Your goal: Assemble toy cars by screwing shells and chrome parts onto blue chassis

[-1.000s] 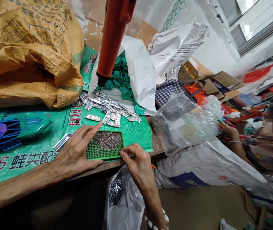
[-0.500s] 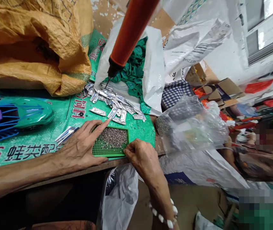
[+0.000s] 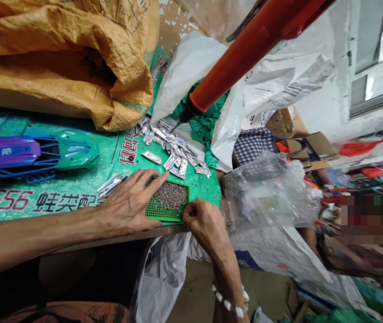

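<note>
A small green perforated tray [image 3: 154,212] lies near the table's front edge, with many tiny screws [image 3: 171,195] heaped over its upper and middle part. My left hand [image 3: 129,196] spans the tray's left side, index finger along the far rim and thumb at the near rim, gripping it. At the right rim, the thumb and curled fingers of my right hand [image 3: 206,222] pinch the near corner; its fingertips are partly hidden. Above hangs a red electric screwdriver [image 3: 241,63], its bit pointing down at a pile of silvery printed strips [image 3: 180,150] behind the tray.
A purple and green toy car [image 3: 43,152] stands at left, before an orange woven sack [image 3: 63,72]. Behind the strips, a white bag [image 3: 230,130] holds green parts. A clear plastic bag [image 3: 272,193] sits right of the table. Another person [image 3: 356,251] is at far right.
The view has shifted, so the table, tray and both hands appear farther right. The screwdriver slants more. Both hands keep their hold on the tray.
</note>
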Tool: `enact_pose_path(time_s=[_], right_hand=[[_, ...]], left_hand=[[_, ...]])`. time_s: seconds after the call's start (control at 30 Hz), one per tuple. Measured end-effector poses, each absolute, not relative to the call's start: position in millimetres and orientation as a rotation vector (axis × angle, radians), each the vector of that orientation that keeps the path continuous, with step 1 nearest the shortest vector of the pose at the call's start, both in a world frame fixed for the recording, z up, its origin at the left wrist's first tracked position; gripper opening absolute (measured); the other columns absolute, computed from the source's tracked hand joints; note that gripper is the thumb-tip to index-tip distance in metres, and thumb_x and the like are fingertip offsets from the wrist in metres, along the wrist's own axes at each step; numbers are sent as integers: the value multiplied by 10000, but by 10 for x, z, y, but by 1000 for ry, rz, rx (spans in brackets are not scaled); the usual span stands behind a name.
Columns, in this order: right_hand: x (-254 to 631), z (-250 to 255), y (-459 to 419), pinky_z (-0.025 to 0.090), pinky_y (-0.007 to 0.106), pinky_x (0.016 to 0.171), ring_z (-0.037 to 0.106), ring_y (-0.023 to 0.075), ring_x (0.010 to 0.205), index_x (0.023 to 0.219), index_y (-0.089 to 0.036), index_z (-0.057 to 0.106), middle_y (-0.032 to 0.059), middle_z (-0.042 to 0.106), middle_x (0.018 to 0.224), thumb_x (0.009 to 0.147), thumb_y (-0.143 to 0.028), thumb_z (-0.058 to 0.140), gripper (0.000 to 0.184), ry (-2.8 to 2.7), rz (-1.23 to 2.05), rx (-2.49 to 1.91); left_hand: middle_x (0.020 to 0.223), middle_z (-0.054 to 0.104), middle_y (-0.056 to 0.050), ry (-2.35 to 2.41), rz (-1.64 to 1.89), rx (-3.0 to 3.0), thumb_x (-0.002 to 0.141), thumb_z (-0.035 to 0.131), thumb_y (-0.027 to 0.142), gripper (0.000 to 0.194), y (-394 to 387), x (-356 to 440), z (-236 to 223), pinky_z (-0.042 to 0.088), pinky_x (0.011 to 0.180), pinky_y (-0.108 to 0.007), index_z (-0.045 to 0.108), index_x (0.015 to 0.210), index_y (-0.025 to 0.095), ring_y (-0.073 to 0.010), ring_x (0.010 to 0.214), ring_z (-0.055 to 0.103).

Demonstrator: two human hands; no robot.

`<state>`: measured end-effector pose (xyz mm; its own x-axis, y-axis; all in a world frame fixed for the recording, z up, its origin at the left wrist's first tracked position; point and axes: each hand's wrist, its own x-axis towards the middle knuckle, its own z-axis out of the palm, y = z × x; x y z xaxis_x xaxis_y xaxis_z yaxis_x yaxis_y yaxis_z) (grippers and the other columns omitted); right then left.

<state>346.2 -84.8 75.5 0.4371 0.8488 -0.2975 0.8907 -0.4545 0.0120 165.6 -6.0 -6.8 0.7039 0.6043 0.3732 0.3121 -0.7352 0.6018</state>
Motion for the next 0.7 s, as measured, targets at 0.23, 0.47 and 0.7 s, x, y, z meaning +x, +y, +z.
enact_pose_path(time_s=[0.23,0.47,0.7], right_hand=[[3527,695,-888,311,272,635,573,157,662,624,-174,639,57,695,709,727,-85,583,147,1593,-498,2679],[3655,736,-949,304,273,611,479,132,597,553,-191,602,2,580,597,690,-184,591,138,1609,-898,2871],[3923,759,-1112,291,253,543,354,91,534,663,-179,626,-45,465,570,718,-449,699,285,1425,-1524,3190]], left_hand=[[1378,486,-177,705,794,2405,674,816,327,1026,-45,1683,-122,523,1020,-542,288,1532,137,-359,1248,505],[1358,498,-157,732,802,2407,654,802,326,1050,-56,1687,-148,523,1014,-536,274,1547,164,-347,1221,511],[1389,498,-165,735,829,2417,662,799,348,1093,-47,1673,-207,534,1021,-521,225,1582,216,-368,1248,525]])
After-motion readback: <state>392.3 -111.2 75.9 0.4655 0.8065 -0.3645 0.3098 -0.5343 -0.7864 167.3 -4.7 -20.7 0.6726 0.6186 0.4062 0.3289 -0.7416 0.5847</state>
